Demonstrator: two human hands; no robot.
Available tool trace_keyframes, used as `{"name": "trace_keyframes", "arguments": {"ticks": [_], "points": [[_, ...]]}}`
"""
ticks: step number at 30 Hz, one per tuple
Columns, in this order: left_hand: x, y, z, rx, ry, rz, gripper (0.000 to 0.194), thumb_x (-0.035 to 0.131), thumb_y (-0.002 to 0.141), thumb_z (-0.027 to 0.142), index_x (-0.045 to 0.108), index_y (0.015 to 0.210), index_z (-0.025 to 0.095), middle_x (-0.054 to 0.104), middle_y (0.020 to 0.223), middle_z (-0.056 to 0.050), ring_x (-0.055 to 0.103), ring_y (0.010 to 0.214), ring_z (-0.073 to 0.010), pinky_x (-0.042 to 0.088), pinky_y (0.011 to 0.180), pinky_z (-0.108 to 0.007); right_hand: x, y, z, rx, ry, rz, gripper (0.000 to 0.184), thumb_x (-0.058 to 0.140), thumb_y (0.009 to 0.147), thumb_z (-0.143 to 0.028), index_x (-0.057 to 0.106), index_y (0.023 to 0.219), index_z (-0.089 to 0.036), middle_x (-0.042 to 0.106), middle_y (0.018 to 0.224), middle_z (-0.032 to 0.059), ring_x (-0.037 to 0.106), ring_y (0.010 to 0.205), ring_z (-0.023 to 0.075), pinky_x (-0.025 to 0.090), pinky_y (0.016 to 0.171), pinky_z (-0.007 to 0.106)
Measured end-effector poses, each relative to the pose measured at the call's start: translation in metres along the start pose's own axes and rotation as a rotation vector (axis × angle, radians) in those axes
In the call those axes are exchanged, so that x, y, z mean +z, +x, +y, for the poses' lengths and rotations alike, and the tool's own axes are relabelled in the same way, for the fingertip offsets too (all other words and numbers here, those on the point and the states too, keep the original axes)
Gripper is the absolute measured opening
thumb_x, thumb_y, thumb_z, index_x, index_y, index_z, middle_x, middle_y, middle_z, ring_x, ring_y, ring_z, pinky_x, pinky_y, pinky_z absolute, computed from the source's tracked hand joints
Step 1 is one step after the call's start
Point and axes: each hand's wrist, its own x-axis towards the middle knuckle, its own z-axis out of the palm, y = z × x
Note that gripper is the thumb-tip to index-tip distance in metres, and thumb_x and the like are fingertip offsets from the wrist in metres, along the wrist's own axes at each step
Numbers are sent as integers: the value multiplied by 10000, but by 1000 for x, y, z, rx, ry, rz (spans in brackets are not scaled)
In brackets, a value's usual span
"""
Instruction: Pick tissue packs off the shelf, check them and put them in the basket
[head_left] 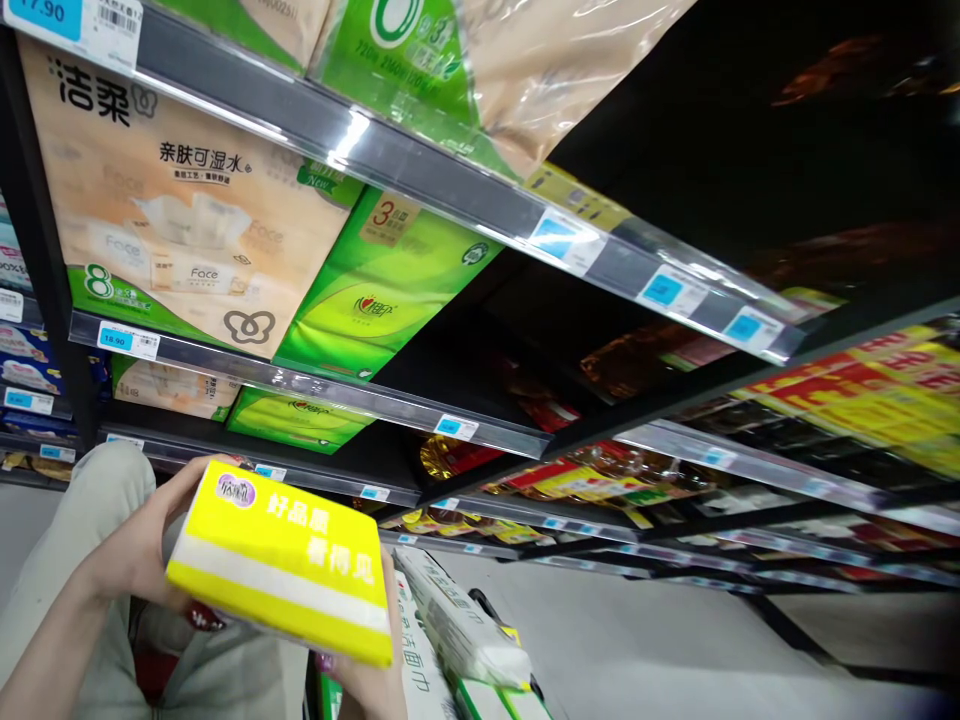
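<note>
Yellow pack (277, 565) sits between left hand (142, 545) and right hand (369, 682), both curled firmly around its ends (for steadiness, I suppose)

Price tags (129, 340); grey floor (637, 635)

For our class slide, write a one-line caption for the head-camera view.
Left hand and right hand hold a yellow tissue pack before store shelves bearing larger tissue packages.
</note>
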Motion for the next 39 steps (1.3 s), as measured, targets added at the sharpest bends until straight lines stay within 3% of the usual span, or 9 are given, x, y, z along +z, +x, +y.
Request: {"name": "trace_keyframes", "arguments": {"ticks": [5,10,16,19,23,26,32,35,39], "points": [[17,8,2,-134,-25,165,921,883,701,517,485,1476,217,674,1391,-145,654,1243,-375,581,907,-326,-2,8,17,148,52,76,889,883,623,-634,611,1367,-231,779,1061,92,697,1140,366,563,971,486],[26,11,2,-175,-62,274,756,830,768,553,566,1384,204,735,1301,-113,674,1206,-353,561,870,-298,1,11,34,171,52,103,744,767,787,-626,606,1396,-231,748,1224,108,674,1199,330,572,975,439],[24,13,0,-183,-27,283,738,823,778,535,567,1387,204,752,1264,-96,705,1145,-324,532,830,-269,6,15,30,173,77,65,722,765,805,-572,597,1415,-224,760,1203,108,713,1122,335,593,938,452],[21,13,-2,-175,14,258,754,783,803,608,550,1393,200,735,1300,-100,694,1174,-317,523,853,-269,9,16,26,174,75,56,742,779,795,-559,589,1428,-222,763,1186,108,711,1117,345,601,909,456],[16,13,-6,-163,56,208,774,722,833,680,525,1408,201,713,1333,-112,697,1172,-322,531,840,-280,10,16,28,168,67,74,739,756,800,-626,608,1408,-233,758,1202,99,675,1190,331,556,995,456],[15,13,-6,-159,52,204,789,717,834,688,520,1419,197,713,1331,-121,707,1151,-333,543,797,-287,9,16,31,170,64,67,750,740,804,-653,606,1403,-222,735,1259,103,676,1172,322,553,974,435],[9,16,-18,-143,-73,232,775,787,818,609,559,1427,188,751,1275,-122,723,1127,-338,564,760,-275,14,16,24,185,42,58,808,721,790,-684,564,1419,-202,689,1329,128,618,1266,358,498,1044,475],[-4,27,-44,-184,-384,221,720,833,813,509,605,1391,146,779,1218,-140,727,1135,-344,584,851,-310,25,9,17,83,-116,88,898,698,784,-711,466,1489,-205,604,1434,152,553,1330,383,434,1105,534],[-17,46,-81,-239,-642,188,625,807,828,509,684,1270,85,796,1156,-162,687,1227,-348,527,1076,-394,53,-10,15,-211,-590,246,982,698,797,-693,343,1563,-192,415,1564,199,395,1435,427,338,1158,608]]}}
